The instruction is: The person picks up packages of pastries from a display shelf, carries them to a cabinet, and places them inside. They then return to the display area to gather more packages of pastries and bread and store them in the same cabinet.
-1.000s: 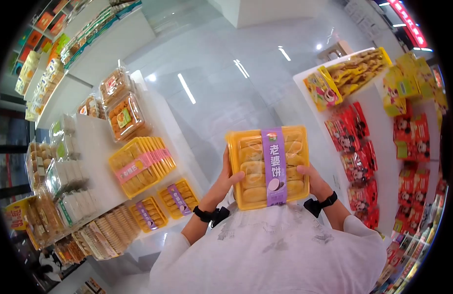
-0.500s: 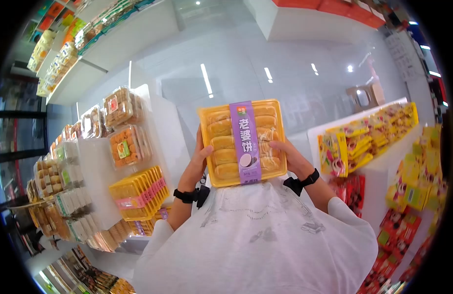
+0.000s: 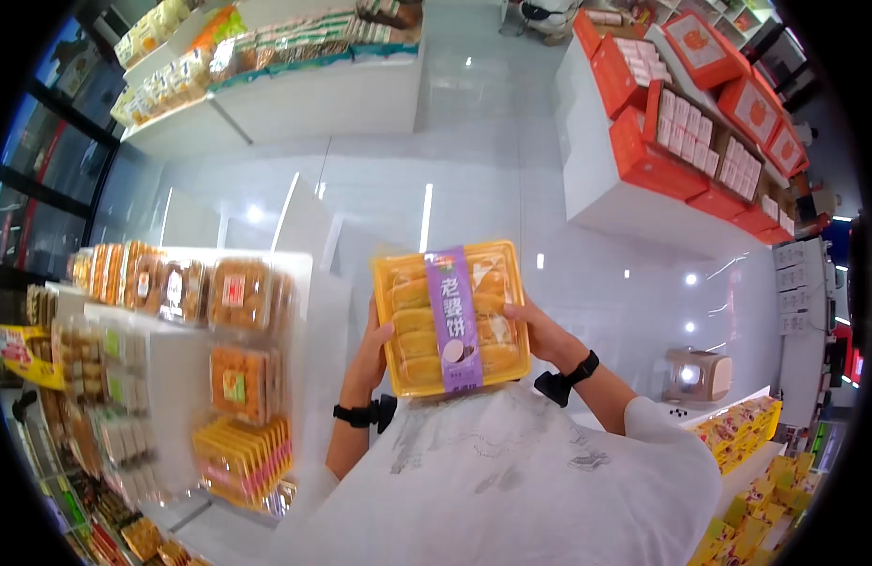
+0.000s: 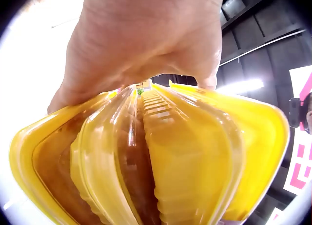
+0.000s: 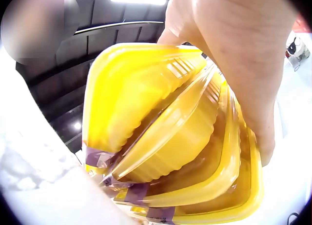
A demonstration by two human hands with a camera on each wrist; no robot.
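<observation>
Both hands hold a stack of yellow plastic trays of oblong pastries (image 3: 412, 325) in front of the shirt. A purple paper band with white characters (image 3: 455, 311) runs across the clear lid of the top one. My left hand (image 3: 368, 344) grips the stack's left side, thumb over the front edge. On the opposite side, my right hand (image 3: 542, 332) grips it likewise. Several trays lie face to back in the left wrist view, with the left hand (image 4: 146, 35) spanning their edges. The right hand (image 5: 234, 39) spans the other side of the stack.
To the left stands a white display table (image 3: 172, 377) with clear boxes of baked goods (image 3: 240, 292) and more yellow trays (image 3: 243, 457). Orange cartons (image 3: 644, 151) fill a white stand at the right. A beige stool (image 3: 697, 375) is near yellow snack packs (image 3: 738, 434).
Both hands keep their hold on the trays. The surroundings have swung round: the orange cartons came into view at upper right, while the yellow snack packs slid to the lower right.
</observation>
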